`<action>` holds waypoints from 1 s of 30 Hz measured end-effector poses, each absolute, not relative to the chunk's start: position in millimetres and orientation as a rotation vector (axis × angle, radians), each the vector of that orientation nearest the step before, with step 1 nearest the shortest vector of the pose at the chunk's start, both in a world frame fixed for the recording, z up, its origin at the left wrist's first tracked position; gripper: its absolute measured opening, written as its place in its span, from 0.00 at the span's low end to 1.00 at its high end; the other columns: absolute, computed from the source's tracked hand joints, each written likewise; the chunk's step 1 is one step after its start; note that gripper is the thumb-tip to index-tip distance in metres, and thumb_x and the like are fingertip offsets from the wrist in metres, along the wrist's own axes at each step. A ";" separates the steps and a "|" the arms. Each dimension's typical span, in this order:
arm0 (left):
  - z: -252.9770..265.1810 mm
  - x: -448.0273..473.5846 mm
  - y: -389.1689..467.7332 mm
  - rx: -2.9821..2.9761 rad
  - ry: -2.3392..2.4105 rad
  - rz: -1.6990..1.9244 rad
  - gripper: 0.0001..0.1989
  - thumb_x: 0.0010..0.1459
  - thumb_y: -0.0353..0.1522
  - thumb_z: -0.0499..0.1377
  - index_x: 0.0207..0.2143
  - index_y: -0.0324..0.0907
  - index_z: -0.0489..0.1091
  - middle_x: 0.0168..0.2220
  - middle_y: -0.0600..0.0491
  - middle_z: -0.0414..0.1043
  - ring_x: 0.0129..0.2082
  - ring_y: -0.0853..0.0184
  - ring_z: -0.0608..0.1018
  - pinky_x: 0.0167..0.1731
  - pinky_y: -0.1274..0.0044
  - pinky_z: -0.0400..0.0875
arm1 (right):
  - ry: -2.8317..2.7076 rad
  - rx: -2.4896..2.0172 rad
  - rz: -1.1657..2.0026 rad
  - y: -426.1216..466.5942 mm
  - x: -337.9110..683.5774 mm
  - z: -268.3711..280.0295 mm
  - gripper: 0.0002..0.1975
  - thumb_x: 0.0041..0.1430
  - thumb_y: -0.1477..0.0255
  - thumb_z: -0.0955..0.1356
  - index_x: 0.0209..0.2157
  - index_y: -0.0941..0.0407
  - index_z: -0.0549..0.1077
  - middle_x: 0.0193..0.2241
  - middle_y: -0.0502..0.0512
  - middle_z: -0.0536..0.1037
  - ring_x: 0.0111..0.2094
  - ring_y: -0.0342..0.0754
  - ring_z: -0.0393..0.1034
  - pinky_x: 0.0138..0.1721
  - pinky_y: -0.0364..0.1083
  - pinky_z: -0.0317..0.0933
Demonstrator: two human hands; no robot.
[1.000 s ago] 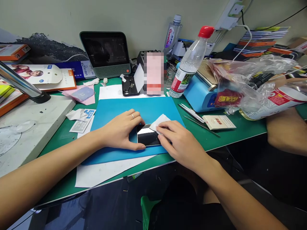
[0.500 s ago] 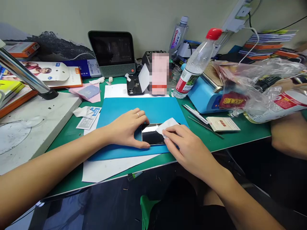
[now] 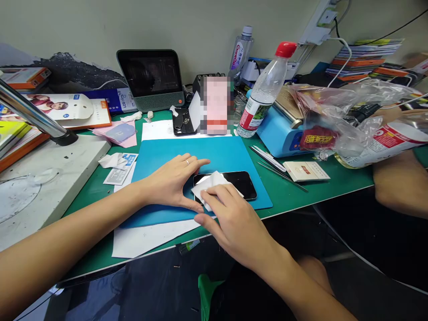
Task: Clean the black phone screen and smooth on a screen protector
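A black-screened smartphone lies flat on a blue mat. My left hand spans the phone's left end, thumb along the near edge and a bent finger at the far corner, while the index finger stretches out above it. Pinched in the fingers of my right hand is a white wipe, pressed on the left part of the screen. The wipe and fingers hide that part of the glass.
Tweezers and a small card box lie right of the mat. A red-capped bottle stands behind, beside a blue device. A metal stand is at left. Another person's arm rests at the right edge.
My right hand has moved the wipe leftward across the screen, uncovering the phone's right end. The left hand's index finger has straightened. The whole view has shifted slightly.
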State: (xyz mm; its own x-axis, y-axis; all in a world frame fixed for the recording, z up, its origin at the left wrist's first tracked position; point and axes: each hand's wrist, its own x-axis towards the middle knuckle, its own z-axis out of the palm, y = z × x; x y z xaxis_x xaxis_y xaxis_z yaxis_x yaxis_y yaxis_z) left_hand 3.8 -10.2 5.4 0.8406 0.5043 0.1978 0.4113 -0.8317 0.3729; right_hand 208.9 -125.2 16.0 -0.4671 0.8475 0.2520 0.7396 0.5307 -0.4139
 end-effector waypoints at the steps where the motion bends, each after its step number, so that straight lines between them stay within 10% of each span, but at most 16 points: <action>1: 5.2 3.7 -9.7 2.702 0.691 0.412 0.52 0.53 0.63 0.62 0.66 0.36 0.57 0.42 0.46 0.71 0.41 0.55 0.71 0.44 0.66 0.66 | -2.345 -1.297 0.364 -130.4 211.7 16.6 0.18 0.72 0.60 0.65 0.51 0.60 0.75 0.46 0.62 0.79 0.49 0.58 0.70 0.49 0.57 0.69; 13: 3.5 -0.1 -6.2 2.658 0.596 0.389 0.55 0.58 0.69 0.36 0.66 0.35 0.62 0.43 0.43 0.69 0.40 0.54 0.68 0.45 0.62 0.63 | -2.298 -1.299 0.423 -120.4 191.8 12.4 0.29 0.71 0.50 0.60 0.51 0.61 0.75 0.51 0.65 0.78 0.53 0.60 0.68 0.54 0.59 0.68; 30: 6.2 2.7 -10.2 2.733 0.678 0.338 0.41 0.57 0.60 0.62 0.62 0.43 0.68 0.47 0.45 0.70 0.44 0.54 0.71 0.45 0.64 0.68 | -2.159 -1.404 0.082 -153.4 290.4 9.0 0.14 0.71 0.77 0.64 0.50 0.56 0.79 0.46 0.59 0.82 0.48 0.55 0.76 0.50 0.57 0.69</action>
